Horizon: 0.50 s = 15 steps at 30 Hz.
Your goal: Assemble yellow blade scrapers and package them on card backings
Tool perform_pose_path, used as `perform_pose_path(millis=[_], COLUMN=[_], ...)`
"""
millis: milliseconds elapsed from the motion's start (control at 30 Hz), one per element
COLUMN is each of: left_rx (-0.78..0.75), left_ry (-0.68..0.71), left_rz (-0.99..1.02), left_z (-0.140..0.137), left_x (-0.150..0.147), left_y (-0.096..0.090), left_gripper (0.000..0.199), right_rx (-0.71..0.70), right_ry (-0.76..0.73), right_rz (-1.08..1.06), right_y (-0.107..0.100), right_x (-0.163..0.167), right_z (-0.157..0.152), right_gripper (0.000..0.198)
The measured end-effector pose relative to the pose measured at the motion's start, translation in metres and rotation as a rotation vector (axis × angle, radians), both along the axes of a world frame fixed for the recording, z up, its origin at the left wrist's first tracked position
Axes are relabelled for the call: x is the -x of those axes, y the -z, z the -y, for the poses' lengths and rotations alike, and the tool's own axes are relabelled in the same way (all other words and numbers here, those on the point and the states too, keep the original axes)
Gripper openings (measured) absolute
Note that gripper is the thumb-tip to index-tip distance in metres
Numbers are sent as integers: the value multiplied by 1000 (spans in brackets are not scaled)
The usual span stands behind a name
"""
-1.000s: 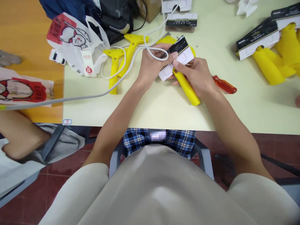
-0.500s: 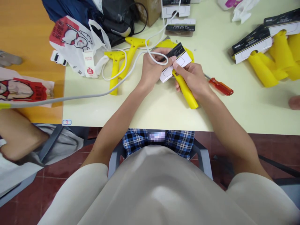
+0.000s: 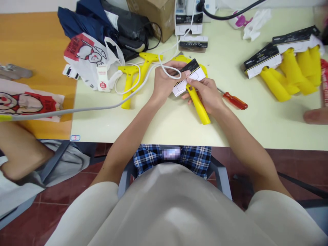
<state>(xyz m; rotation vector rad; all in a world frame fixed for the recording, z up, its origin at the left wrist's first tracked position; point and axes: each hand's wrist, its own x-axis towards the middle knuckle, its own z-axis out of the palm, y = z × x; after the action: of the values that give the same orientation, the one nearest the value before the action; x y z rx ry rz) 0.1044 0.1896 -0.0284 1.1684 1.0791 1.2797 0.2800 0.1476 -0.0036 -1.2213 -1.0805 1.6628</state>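
Note:
Between my hands is a black-and-white cardboard sleeve (image 3: 198,74) around the head of a yellow scraper (image 3: 200,108), its handle slanting down toward me. My left hand (image 3: 165,80) grips the sleeve's left side, thumb on top. On the right side, my right hand (image 3: 208,94) is closed, its thumb pressing the sleeve by the handle's neck and its fingers partly hidden beneath. Behind the sleeve lies another yellow piece (image 3: 182,58), mostly covered. A red-handled screwdriver (image 3: 235,100) rests right of my right hand.
Two yellow T-shaped scrapers (image 3: 126,92) lie at left under a looping white cable (image 3: 102,108). Several sleeved scrapers (image 3: 276,89) are piled at right. A printed plastic bag (image 3: 87,56), a cardboard box (image 3: 160,17) and flat sleeves (image 3: 194,41) sit behind. Another person's finger (image 3: 315,116) shows at right.
The view has tilted up and slightly right, showing more of the table's back. My hands keep hold of the sleeve and scraper; my right fingers are a little more spread beneath.

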Motion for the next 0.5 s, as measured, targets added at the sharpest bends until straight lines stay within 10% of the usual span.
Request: perform_pose_path(millis=[500], left_rx=[0], left_ry=[66], left_rz=[44], left_z=[-9], left_x=[9], left_y=[-3], left_gripper=[17], right_rx=[-52], right_ry=[6], right_rz=[-36], right_y=[-3], right_x=[-19], right_z=[-8], right_gripper=[61])
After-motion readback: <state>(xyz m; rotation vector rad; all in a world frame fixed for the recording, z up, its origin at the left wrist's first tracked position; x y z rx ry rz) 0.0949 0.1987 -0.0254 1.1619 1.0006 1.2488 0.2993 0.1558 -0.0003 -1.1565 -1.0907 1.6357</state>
